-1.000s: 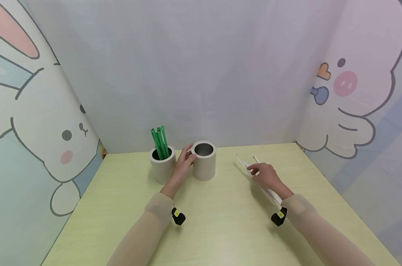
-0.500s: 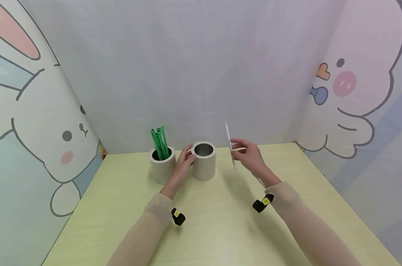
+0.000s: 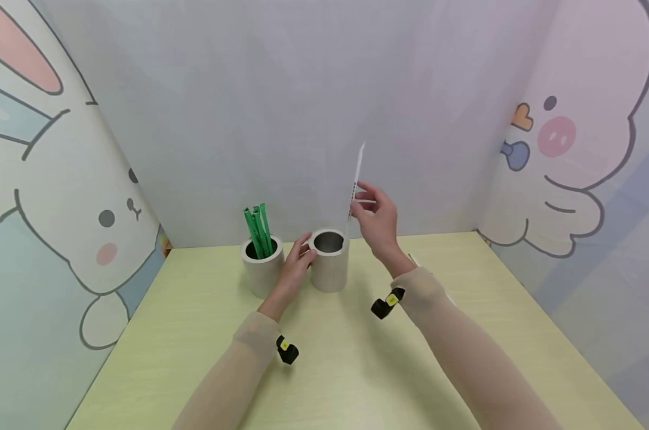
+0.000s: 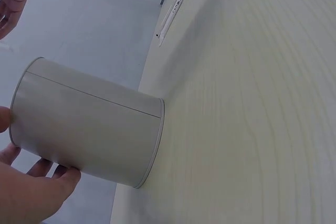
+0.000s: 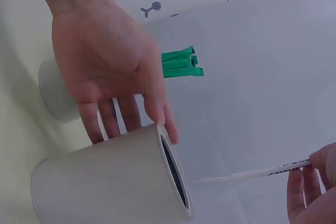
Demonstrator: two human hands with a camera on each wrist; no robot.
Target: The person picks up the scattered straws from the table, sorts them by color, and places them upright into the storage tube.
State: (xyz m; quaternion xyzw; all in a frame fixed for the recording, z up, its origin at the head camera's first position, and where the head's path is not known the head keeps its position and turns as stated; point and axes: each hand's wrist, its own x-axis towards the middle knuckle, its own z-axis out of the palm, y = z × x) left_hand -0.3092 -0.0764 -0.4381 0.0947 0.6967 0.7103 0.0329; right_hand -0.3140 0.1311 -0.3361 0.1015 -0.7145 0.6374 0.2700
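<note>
- The left hand (image 3: 294, 267) sits between two pale round containers, holding the second container (image 3: 329, 273) at its side.
- The right hand (image 3: 380, 222) pinches a slim white stick (image 3: 358, 170), nearly upright, its lower end by that container's rim; contact is unclear.
- Green strips (image 3: 257, 230) stand in the first container (image 3: 263, 276).
- A thin white piece (image 3: 413, 260) shows on the desk (image 3: 324, 364), partly hidden by the right sleeve (image 3: 453, 340).
- Cartoon figures mark both side walls.
</note>
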